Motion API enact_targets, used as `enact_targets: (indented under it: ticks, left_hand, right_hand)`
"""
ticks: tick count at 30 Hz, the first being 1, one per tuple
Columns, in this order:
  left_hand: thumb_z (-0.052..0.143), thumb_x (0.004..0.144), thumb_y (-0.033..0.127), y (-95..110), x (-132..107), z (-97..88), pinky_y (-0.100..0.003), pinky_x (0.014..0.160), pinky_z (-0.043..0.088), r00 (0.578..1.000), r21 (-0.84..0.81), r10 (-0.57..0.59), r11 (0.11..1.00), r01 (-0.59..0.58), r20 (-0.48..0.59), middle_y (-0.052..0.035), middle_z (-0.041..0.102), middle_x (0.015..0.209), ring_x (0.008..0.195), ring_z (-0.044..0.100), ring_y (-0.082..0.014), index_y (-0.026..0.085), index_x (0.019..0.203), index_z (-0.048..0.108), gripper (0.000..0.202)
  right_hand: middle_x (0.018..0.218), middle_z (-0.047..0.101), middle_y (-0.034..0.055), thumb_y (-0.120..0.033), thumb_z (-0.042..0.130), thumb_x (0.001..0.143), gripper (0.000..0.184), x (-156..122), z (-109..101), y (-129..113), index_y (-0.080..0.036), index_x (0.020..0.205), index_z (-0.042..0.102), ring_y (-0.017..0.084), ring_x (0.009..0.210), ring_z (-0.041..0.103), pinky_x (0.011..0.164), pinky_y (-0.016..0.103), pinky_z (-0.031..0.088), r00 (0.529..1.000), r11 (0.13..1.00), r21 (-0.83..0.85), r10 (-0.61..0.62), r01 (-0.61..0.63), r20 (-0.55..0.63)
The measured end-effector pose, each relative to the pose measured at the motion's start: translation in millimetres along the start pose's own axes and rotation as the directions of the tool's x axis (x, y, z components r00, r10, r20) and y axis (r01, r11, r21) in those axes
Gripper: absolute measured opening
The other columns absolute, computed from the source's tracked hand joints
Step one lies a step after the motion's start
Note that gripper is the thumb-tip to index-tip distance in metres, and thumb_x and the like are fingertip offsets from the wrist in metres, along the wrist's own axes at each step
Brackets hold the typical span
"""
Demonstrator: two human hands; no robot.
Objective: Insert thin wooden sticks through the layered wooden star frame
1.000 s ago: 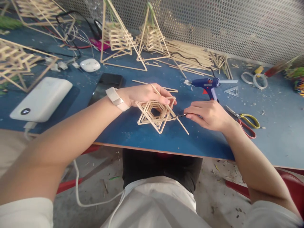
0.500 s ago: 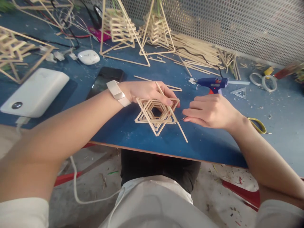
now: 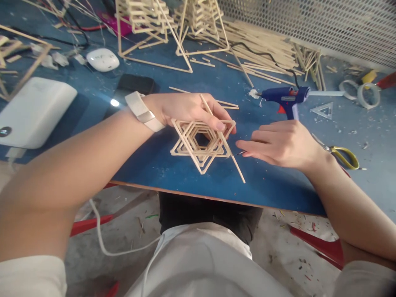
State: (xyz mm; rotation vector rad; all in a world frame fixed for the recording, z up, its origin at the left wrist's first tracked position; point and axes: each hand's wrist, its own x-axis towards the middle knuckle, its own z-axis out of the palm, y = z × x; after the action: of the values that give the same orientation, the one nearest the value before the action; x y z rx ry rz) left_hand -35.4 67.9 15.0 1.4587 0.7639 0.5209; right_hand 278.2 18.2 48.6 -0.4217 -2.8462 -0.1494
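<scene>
L hand [image 3: 188, 108] grips stick star [image 3: 201, 144]; R hand [image 3: 283, 142] pinches thin tool [image 3: 240, 153] beside.

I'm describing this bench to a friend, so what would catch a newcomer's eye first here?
First, the star-shaped stick frame near the front edge of the blue table, pinned by the left hand. The right hand lies just beside it, pinching a thin dark tool. Behind that sit a blue glue gun and stick pyramids along the back.

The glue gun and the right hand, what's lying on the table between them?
In the head view, nothing lies between the glue gun and the right hand: the gun's handle reaches down to the knuckles, and only a bare sliver of blue table shows.
</scene>
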Motion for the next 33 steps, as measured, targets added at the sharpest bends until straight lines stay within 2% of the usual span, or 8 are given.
enact_targets:
  ticks: [4, 10, 13, 16, 21, 26, 31, 33]
  left_hand:
    - [0.095, 0.084, 0.033, 4.5, 0.3, 2.8, -0.053, 0.087, 0.069, 0.981, -0.044, -0.099, 0.993, 0.108, 0.169, -0.0045, 0.079, 0.095, 0.093, 0.084, -0.0326, 0.02, 0.105, 0.093, 0.026]
    - [0.099, 0.077, 0.028, 7.0, 1.0, 3.6, -0.05, 0.082, 0.07, 0.99, -0.038, -0.092, 0.995, 0.096, 0.103, -0.0058, 0.079, 0.092, 0.091, 0.084, -0.0335, 0.017, 0.1, 0.093, 0.026]
    - [0.097, 0.08, 0.026, 3.6, 1.6, 1.7, -0.053, 0.086, 0.071, 0.992, -0.028, -0.034, 0.999, 0.038, 0.123, -0.0051, 0.08, 0.093, 0.099, 0.085, -0.0362, 0.021, 0.101, 0.093, 0.023]
    - [0.101, 0.075, 0.023, 1.9, 2.2, 0.4, -0.053, 0.088, 0.071, 0.999, -0.014, -0.007, 1.0, 0.007, 0.048, -0.0056, 0.078, 0.089, 0.1, 0.085, -0.0372, 0.018, 0.097, 0.093, 0.024]
    - [0.091, 0.09, 0.039, 5.4, -0.2, 0.4, -0.05, 0.094, 0.07, 0.968, 0.029, -0.059, 0.998, 0.053, 0.244, -0.0044, 0.082, 0.099, 0.097, 0.085, -0.0313, 0.021, 0.112, 0.092, 0.029]
    - [0.084, 0.098, 0.042, 7.3, -3.6, 1.0, -0.051, 0.113, 0.065, 0.966, 0.131, -0.043, 0.991, 0.01, 0.254, -0.0053, 0.084, 0.108, 0.114, 0.084, -0.0323, 0.02, 0.125, 0.089, 0.035]
    - [0.085, 0.097, 0.039, 8.0, -4.1, 1.9, -0.041, 0.093, 0.071, 0.959, 0.08, -0.061, 0.996, 0.04, 0.276, -0.0062, 0.086, 0.111, 0.097, 0.086, -0.0266, 0.022, 0.124, 0.089, 0.032]
    - [0.085, 0.097, 0.039, 8.5, -4.1, 1.9, -0.041, 0.093, 0.071, 0.96, 0.09, -0.069, 0.995, 0.046, 0.272, -0.0059, 0.087, 0.112, 0.098, 0.086, -0.0276, 0.023, 0.124, 0.089, 0.032]
  right_hand:
    - [0.074, 0.064, -0.0022, -0.052, 0.056, 0.119, 0.034, 1.9, -2.0, -1.2, -0.028, 0.11, 0.078, 0.014, 0.064, 0.054, 0.056, 0.039, 0.033, 0.999, 0.994, -0.102, -0.037, 0.039, 0.025]
    - [0.072, 0.062, -0.0019, -0.053, 0.055, 0.119, 0.034, 2.6, 2.6, -3.8, -0.03, 0.106, 0.077, 0.015, 0.064, 0.055, 0.058, 0.039, 0.035, 0.999, 0.996, -0.088, -0.017, 0.02, 0.037]
    - [0.072, 0.062, -0.0013, -0.051, 0.055, 0.12, 0.034, 3.6, 3.3, -5.3, -0.029, 0.105, 0.077, 0.016, 0.065, 0.054, 0.058, 0.04, 0.036, 0.999, 0.995, -0.096, -0.036, 0.039, 0.032]
    - [0.073, 0.064, -0.0004, -0.054, 0.052, 0.12, 0.037, 3.6, 1.9, -4.7, -0.031, 0.106, 0.077, 0.016, 0.065, 0.055, 0.059, 0.039, 0.036, 0.997, 0.997, -0.071, 0.0, 0.006, 0.079]
    - [0.076, 0.067, -0.0003, -0.053, 0.051, 0.121, 0.037, -1.9, -1.4, 0.4, -0.028, 0.11, 0.076, 0.016, 0.068, 0.057, 0.061, 0.038, 0.036, 0.995, 0.996, -0.085, -0.026, 0.034, 0.093]
    - [0.078, 0.067, -0.0018, -0.049, 0.055, 0.12, 0.033, -5.0, -4.3, -0.9, -0.025, 0.109, 0.075, 0.014, 0.069, 0.055, 0.063, 0.036, 0.032, 0.996, 0.987, -0.146, -0.056, 0.064, 0.063]
    - [0.078, 0.067, -0.0027, -0.048, 0.056, 0.12, 0.033, -1.2, -6.2, -13.2, -0.026, 0.104, 0.075, 0.013, 0.07, 0.05, 0.065, 0.035, 0.027, 0.999, 0.978, -0.207, -0.02, 0.03, 0.049]
    - [0.079, 0.068, -0.0031, -0.047, 0.056, 0.12, 0.033, -0.2, -6.3, -17.0, -0.026, 0.103, 0.074, 0.013, 0.071, 0.05, 0.066, 0.034, 0.027, 0.999, 0.975, -0.219, -0.014, 0.022, 0.037]
